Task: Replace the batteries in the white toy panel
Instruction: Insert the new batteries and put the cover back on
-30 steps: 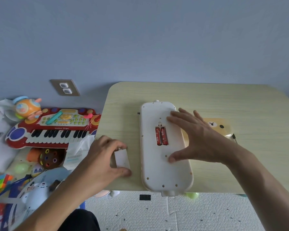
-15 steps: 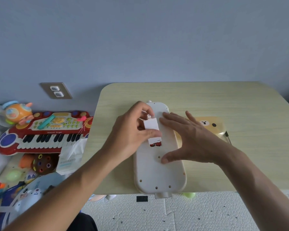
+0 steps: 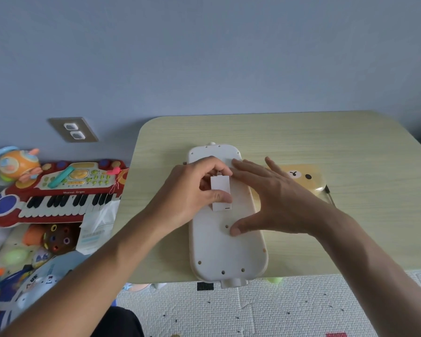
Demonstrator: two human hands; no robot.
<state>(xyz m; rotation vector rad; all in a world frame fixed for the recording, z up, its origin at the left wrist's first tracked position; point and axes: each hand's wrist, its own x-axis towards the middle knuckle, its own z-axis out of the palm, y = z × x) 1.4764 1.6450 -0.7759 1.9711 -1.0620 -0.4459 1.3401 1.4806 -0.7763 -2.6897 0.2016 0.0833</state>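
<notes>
white toy panel [image 3: 225, 249] under left hand [image 3: 192, 190]

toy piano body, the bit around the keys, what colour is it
Red, with a blue circle at its left end; the toy piano shows in the head view, left of the table.

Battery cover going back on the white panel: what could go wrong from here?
The battery cover looks slightly askew in the left hand's pinch, so its tabs may miss and it may not latch. The white panel overhangs the table edge; hard pressing could tip it despite the right hand resting flat on it.
</notes>
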